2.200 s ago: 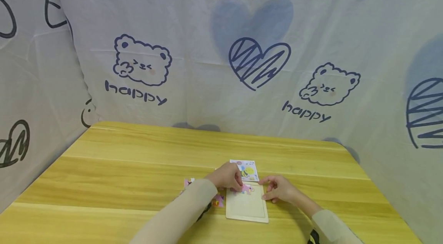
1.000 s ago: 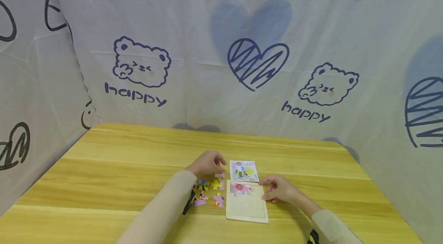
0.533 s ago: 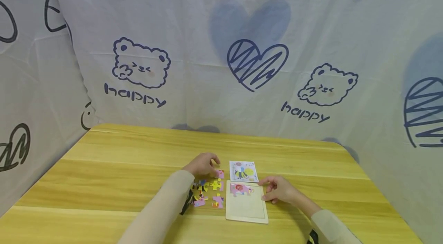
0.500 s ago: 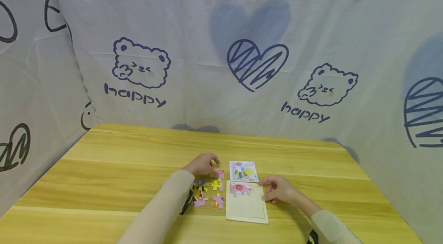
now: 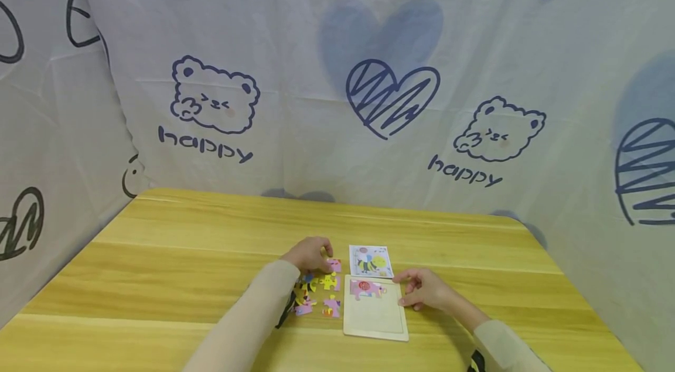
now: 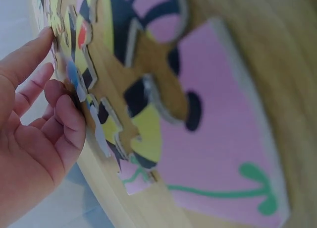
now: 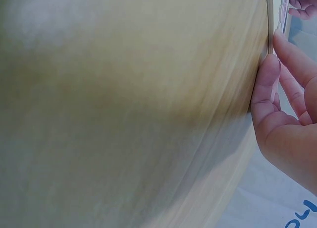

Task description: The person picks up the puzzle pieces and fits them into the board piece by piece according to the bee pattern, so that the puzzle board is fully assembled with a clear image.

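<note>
My left hand [image 5: 310, 252] is at the far end of the loose jigsaw pieces. Its thumb and index finger are at a pink puzzle piece [image 5: 334, 265]; a firm pinch cannot be made out. In the left wrist view, the left hand [image 6: 39, 109] has one fingertip against a piece's edge and other fingers curled. My right hand [image 5: 426, 289] rests at the right side of the wooden puzzle board [image 5: 375, 319], its index finger near the far corner and its thumb on the edge. Joined pink pieces [image 5: 367, 289] lie in the board's upper left.
Beyond the board lies a bee picture card [image 5: 371, 260]. Left of the board are a yellow piece [image 5: 330, 282], a lower pink piece [image 5: 331, 306] and several others, partly hidden by the left arm. A printed cloth [image 5: 295, 114] hangs behind the wooden table [image 5: 184, 243].
My left hand has left the board and gone to the loose pieces on the left. Lately its index finger has lowered towards the pink piece. My right hand has stayed at the board's edge.
</note>
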Demonstrator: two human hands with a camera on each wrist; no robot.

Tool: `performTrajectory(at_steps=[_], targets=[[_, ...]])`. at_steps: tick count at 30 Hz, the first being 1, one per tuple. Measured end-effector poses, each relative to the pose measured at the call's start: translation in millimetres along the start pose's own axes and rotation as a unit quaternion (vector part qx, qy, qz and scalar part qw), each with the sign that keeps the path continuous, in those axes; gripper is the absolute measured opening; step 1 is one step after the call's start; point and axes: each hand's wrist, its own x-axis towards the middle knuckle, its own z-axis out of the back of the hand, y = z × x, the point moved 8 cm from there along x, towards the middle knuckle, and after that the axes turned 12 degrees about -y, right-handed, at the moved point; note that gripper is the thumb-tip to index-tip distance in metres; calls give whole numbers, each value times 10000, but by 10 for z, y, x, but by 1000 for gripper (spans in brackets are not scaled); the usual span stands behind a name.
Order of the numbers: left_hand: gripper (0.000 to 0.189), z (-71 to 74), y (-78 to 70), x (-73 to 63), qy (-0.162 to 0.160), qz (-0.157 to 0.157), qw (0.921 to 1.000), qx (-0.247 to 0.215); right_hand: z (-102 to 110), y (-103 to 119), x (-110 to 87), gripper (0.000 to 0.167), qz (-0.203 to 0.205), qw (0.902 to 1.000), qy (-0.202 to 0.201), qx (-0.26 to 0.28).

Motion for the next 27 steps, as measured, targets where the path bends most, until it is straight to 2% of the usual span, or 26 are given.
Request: performTrajectory(at_steps=[6, 12, 23, 27], targets=[[18, 13, -19, -4, -36, -1, 9999, 163, 6, -4, 15, 42, 85, 9999, -27, -48], [18, 29, -19, -24, -89, 56, 9999, 52, 0, 0, 14, 42, 191, 9998, -8, -47], [22, 30, -2, -19, -114, 50, 9998, -164, -3, -29, 9, 43, 118, 9999, -5, 53], [25, 53, -11, -10, -230, -5, 9997, -74, -4, -32, 16, 42, 121, 9999, 0, 64]])
